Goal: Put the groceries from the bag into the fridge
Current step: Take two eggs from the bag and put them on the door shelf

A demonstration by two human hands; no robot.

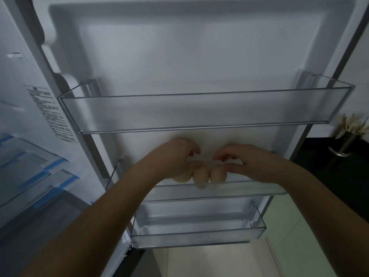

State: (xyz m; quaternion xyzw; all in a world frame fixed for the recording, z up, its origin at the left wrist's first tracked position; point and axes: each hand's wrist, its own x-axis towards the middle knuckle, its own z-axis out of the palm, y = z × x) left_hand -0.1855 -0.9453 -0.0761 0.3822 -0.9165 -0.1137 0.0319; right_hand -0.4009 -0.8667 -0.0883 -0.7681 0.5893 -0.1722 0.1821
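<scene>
Here the open fridge door [199,56] is filling most of the view, its white inner panel facing the camera, with part of the fridge interior [24,156] showing at the left edge. Three clear shelves are hanging on the door: the top shelf [199,112] is sitting highest, the middle shelf [249,188] is lying below it, and the bottom shelf [199,234] is lowest. Both arms are reaching toward the middle shelf. The left hand [177,156] and the right hand [245,162] are coming close together, their curled fingers pinching what looks like a thin clear wrapping, though the blur makes that hard to confirm. Three pale eggs [200,176] are hanging in a row just under the fingers, at the front rim of the middle shelf. Far right, a metal cup of sticks [347,134] is standing on a dark counter [319,166].
</scene>
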